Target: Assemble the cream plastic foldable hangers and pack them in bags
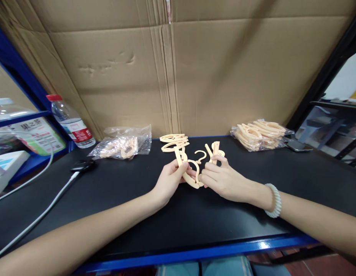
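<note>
The person's two bare arms [109, 222] reach over a black table [178, 226]. The left hand [168, 178] pinches a tan hanger [190, 180] between thumb and fingers, over the middle of the table. The right hand [224, 179] curls its fingers around the hanger's low end. Loose hangers [174, 145] lie behind, between two clear bags [123, 145].

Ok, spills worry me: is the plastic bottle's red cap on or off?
On: the red cap covers the mouth of the plastic bottle.
</note>
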A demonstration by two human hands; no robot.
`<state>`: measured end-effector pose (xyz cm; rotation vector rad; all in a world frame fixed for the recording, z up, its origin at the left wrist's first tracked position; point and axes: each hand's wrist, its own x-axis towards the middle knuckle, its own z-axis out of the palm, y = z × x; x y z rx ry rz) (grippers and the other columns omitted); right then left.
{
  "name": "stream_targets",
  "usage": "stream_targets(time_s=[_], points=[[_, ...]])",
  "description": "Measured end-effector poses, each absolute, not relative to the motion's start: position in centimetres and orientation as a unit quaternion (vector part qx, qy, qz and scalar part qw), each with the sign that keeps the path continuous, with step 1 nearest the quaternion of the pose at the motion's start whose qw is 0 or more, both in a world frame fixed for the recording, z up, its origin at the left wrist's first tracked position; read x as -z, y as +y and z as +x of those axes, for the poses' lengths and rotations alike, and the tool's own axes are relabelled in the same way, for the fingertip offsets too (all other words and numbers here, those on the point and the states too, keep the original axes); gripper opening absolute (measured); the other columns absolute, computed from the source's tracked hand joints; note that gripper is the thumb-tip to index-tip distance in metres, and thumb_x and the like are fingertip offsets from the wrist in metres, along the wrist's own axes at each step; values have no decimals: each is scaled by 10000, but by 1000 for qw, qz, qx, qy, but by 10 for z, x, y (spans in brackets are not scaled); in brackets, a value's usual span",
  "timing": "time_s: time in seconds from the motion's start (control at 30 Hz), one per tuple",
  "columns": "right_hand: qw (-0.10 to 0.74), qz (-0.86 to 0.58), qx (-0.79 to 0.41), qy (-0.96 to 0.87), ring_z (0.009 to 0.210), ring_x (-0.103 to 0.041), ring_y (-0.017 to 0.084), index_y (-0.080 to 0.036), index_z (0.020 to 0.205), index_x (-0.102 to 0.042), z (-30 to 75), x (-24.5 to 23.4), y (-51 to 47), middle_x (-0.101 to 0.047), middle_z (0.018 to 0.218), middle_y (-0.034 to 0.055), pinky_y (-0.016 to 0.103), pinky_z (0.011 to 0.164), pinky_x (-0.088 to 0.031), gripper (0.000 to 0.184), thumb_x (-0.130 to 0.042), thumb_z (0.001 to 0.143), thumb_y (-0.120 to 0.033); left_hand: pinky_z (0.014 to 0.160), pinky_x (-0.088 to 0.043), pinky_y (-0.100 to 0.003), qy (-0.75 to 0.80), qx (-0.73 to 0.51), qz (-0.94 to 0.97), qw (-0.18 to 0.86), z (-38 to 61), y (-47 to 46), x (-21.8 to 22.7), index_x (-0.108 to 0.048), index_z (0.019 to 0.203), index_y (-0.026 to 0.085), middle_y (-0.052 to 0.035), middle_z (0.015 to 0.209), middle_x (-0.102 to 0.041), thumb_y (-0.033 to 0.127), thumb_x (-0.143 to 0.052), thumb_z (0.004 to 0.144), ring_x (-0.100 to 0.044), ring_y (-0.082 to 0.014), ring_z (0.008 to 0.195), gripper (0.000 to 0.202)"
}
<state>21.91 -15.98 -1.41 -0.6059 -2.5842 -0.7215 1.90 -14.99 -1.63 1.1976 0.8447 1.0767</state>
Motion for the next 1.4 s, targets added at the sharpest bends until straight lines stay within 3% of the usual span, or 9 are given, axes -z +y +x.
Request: stream_targets(time_s=[0.17, 0.33, 0.43, 0.63, 0.8, 1.3, 1.4], points=[[239, -226, 239, -914, 745, -516, 150, -180, 788, -544, 228, 10, -151, -603, 711, -6, 363, 924, -239, 269, -365, 963, -83, 642, -555, -294, 392, -480, 485, 616, 18, -150, 16, -615, 796, 114, -52, 691, -678, 375, -664, 826, -642, -154, 615, 268], [313, -329, 162, -876, 865, -561, 182, -178, 982, -532, 251, 10, -125, -645, 923, 57, 465, 1024, -212, 109, -432, 950, -146, 666, -561, -298, 376, -470, 516, 610, 19, -154, 16, -611, 839, 123, -49, 720, -688, 416, -678, 814, -662, -166, 659, 301], [316, -349, 135, -872, 998, -555, 206, -205, 947, -543, 259, 12, -114, -640, 976, 56, 514, 1054, -186, 106, -454, 941, -148, 696, -561, -309, 375, -480, 508, 608, 19, -153, 17, -615, 852, 123, -51, 743, -692, 415, -670, 823, -660, -161, 666, 299], [304, -314, 13, -899, 934, -558, 199, -187, 921, -557, 249, 18, -108, -636, 924, 65, 398, 895, -414, 112, -451, 953, -164, 683, -563, -308, 371, -478, 509, 612, 19, -151, 18, -603, 830, 121, -53, 732, -690, 419, -678, 814, -662, -166, 660, 309], [298, -310, -41, -902, 982, -563, 206, -197, 977, -577, 243, 24, -109, -626, 1016, 84, 365, 864, -470, 135, -453, 948, -154, 686, -561, -285, 368, -476, 510, 615, 20, -153, 17, -598, 837, 114, -53, 743, -687, 394, -659, 834, -665, -157, 677, 286], [305, -342, -26, -889, 980, -593, 222, -198, 975, -658, 265, 17, -103, -665, 1005, 84, 404, 877, -494, 203, -458, 937, -193, 702, -554, -282, 376, -470, 508, 616, 19, -150, 18, -607, 867, 115, -47, 736, -687, 347, -638, 850, -657, -150, 686, 235], [298, -369, -13, -880, 961, -600, 231, -196, 1001, -646, 282, 11, -94, -670, 1008, 83, 411, 858, -490, 157, -532, 896, -222, 703, -552, -285, 375, -468, 509, 617, 18, -150, 18, -604, 860, 117, -43, 733, -686, 368, -639, 847, -657, -149, 680, 253]])
